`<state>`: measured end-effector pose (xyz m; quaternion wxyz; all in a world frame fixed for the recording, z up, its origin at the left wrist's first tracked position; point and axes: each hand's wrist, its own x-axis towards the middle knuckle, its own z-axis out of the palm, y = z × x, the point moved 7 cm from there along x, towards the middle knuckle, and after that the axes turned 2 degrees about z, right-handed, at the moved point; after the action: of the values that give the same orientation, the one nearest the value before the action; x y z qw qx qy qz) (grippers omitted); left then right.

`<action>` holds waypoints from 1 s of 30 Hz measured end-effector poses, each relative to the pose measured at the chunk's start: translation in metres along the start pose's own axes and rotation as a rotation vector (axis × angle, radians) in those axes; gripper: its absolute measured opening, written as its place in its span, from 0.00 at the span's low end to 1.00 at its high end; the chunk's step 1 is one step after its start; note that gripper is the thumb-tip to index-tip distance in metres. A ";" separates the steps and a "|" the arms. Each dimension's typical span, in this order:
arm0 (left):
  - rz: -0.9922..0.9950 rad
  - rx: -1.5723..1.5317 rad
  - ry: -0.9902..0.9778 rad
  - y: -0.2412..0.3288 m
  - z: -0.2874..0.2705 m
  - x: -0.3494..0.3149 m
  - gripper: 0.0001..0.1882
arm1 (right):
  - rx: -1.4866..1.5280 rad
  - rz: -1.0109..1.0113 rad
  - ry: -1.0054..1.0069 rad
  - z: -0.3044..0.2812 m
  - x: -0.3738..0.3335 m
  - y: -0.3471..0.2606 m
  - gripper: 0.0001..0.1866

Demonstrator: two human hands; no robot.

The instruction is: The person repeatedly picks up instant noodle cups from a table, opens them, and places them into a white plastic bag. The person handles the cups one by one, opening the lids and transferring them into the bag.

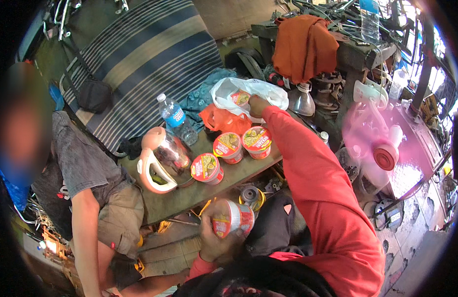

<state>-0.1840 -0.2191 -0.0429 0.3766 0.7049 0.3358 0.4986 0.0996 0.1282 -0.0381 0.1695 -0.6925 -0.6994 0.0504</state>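
Note:
My left hand (215, 241) is closed around an instant noodle cup (242, 218), held tilted in front of the bench. My right hand (259, 106) reaches into a white plastic bag (275, 94) at the bench's far side. Inside the bag, another noodle cup (240, 97) touches or lies right beside that hand, whose fingertips are hidden. Three red-and-white lidded noodle cups stand on the bench: a left one (207, 168), a middle one (228, 147) and a right one (257, 142). An orange plastic bag (224, 119) lies behind them.
A pink-and-white thermos jug (159, 163) and a water bottle (177, 119) stand left of the cups on the wooden bench (162, 203). A person (90, 163) sits at the left. Cluttered metal parts, an orange cloth (306, 47) and a pink plastic bag (367, 128) are at the right.

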 end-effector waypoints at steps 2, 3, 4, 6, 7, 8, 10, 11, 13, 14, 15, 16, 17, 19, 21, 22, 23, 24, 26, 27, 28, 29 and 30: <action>0.034 0.091 0.002 0.006 -0.005 0.006 0.38 | -0.007 -0.066 0.010 -0.021 -0.018 -0.010 0.28; 0.041 0.100 0.000 0.009 -0.007 0.009 0.39 | 0.013 -0.051 0.042 -0.038 -0.028 -0.010 0.27; 0.025 0.060 0.026 0.010 -0.009 0.011 0.40 | 0.046 -0.063 0.092 -0.056 -0.039 -0.014 0.26; -0.022 0.039 0.081 0.009 -0.014 0.017 0.41 | 0.078 -0.050 0.316 -0.098 -0.070 -0.025 0.26; 0.005 0.007 0.092 0.011 -0.015 0.023 0.41 | 0.210 -0.143 0.497 -0.120 -0.097 -0.033 0.23; 0.056 -0.112 0.121 0.012 -0.016 0.031 0.40 | 0.345 -0.213 0.657 -0.135 -0.131 -0.039 0.21; 0.114 -0.119 0.135 0.013 -0.019 0.047 0.40 | 0.860 -0.375 0.520 -0.130 -0.187 -0.055 0.22; 0.094 -0.042 0.101 0.011 -0.021 0.054 0.39 | 0.975 -0.379 0.313 -0.111 -0.214 -0.067 0.27; 0.080 -0.056 0.087 0.006 -0.017 0.064 0.44 | 1.066 -0.481 0.032 -0.078 -0.274 -0.097 0.39; 0.117 -0.061 0.063 0.007 -0.013 0.069 0.46 | 1.032 -0.554 -0.035 -0.064 -0.298 -0.112 0.46; 0.128 -0.080 0.065 0.005 -0.009 0.071 0.48 | 1.257 -0.469 -0.065 -0.047 -0.309 -0.119 0.50; 0.141 -0.109 0.071 0.003 -0.004 0.072 0.49 | 1.475 -0.406 -0.069 -0.033 -0.315 -0.123 0.54; 0.151 -0.142 0.079 0.000 0.002 0.072 0.50 | 1.573 -0.218 -0.091 -0.017 -0.317 -0.114 0.54; 0.040 -0.363 0.048 -0.015 0.018 0.067 0.50 | 1.628 -0.116 0.004 -0.004 -0.326 -0.103 0.53; -0.041 -0.472 -0.007 -0.027 0.033 0.063 0.49 | 1.701 -0.055 0.063 0.006 -0.335 -0.095 0.47; -0.064 -0.472 -0.047 -0.030 0.040 0.059 0.49 | 1.741 -0.031 0.070 0.009 -0.339 -0.090 0.44; -0.086 -0.471 -0.085 -0.034 0.046 0.055 0.49 | 1.784 0.010 0.068 0.013 -0.342 -0.085 0.41; -0.100 -0.474 -0.116 -0.036 0.052 0.051 0.48 | 1.826 0.049 0.065 0.017 -0.345 -0.081 0.38; -0.135 -0.509 -0.141 -0.039 0.060 0.047 0.46 | 1.717 0.120 0.179 0.018 -0.355 -0.070 0.29; -0.147 -0.517 -0.131 -0.040 0.063 0.046 0.45 | 1.644 0.142 0.213 0.016 -0.360 -0.066 0.27; -0.158 -0.528 -0.129 -0.040 0.066 0.046 0.44 | 1.576 0.159 0.257 0.014 -0.364 -0.062 0.25; -0.155 -0.540 -0.144 -0.038 0.069 0.047 0.41 | 1.426 0.190 0.351 0.008 -0.368 -0.056 0.18; -0.165 -0.531 -0.135 -0.038 0.071 0.047 0.40 | 1.357 0.193 0.371 0.004 -0.370 -0.054 0.17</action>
<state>-0.1065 -0.1748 -0.0699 0.6087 0.5837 0.2238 0.4886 0.0405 -0.2379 -0.0876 0.6747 -0.4901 -0.4089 0.3708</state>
